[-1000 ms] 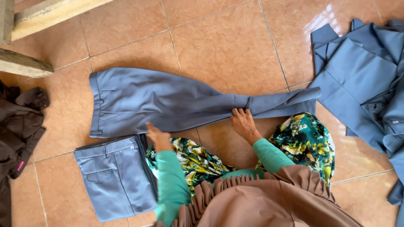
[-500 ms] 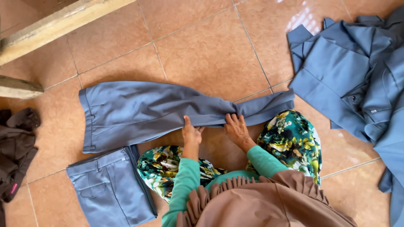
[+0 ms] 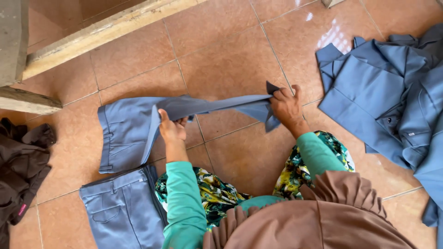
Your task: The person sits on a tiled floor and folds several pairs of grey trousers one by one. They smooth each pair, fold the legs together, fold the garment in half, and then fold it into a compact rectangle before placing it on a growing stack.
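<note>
Much is getting cut off here. The pile of blue shirts is running off the right edge, the dark brown garment off the left, and the folded blue trousers off the bottom. The person's lower body is sitting hidden under a brown ruffled headscarf & green sleeves; floral fabric is peeking out at both knees. Fingertips of both hands are tucking into cloth, so can't make them out fully.

The grey-blue trousers are lying w/ the waistband end flat on the tile floor, near the left, just above the folded pair. The leg part is lifting off the floor, stretching taut between the hands. Left hand is pinching the fold at mid-leg, fingers closed on the cloth. Right hand is gripping the hem end, closed round it.

Cloth is looking smooth, thin, matte. Tiles are glossy, terracotta-coloured, w/ glare top right. A rough wooden beam is crossing the upper left.
</note>
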